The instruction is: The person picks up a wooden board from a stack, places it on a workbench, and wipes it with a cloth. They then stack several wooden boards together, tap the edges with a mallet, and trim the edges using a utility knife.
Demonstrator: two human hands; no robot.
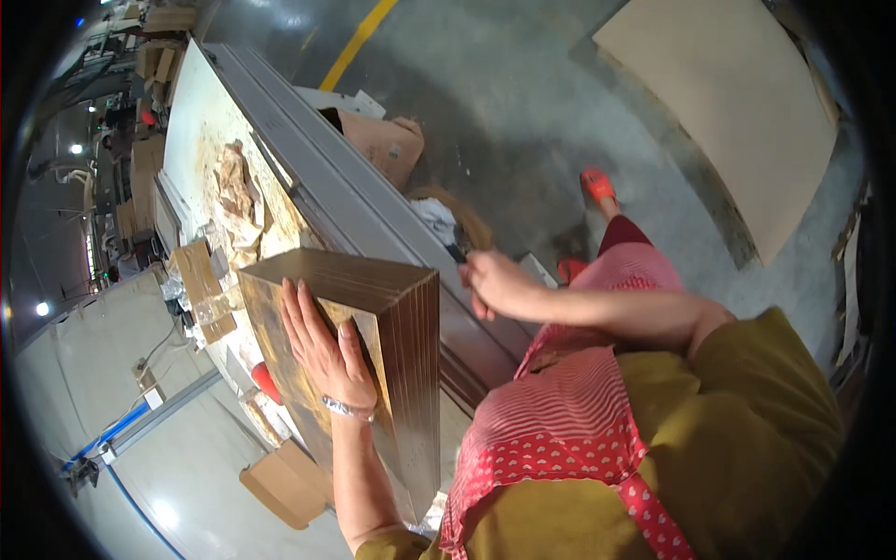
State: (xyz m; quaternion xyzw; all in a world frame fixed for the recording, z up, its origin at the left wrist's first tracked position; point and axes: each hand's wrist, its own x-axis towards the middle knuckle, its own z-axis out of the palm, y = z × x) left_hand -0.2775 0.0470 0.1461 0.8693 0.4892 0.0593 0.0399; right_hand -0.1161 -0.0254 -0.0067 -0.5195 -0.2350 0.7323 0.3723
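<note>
A thick stack of brown boards point(408, 373) stands on the bench, its layered edges facing my body. My left hand point(322, 350) lies flat on the stack's blotchy brown and gold face, fingers stretched out, a bracelet at the wrist. To the right of the stack, my right hand point(499, 285) is held over the bench edge with its fingers curled closed. A small dark end shows by those fingers; what it belongs to is too small to make out.
Crumpled brown paper point(238, 191) lies on the stained white bench top point(191, 107). Grey rails point(317, 173) edge the bench. An open carton point(381, 145) and a bristly brown bundle point(467, 219) sit beside it. A large cardboard sheet point(728, 103) lies on the floor at right.
</note>
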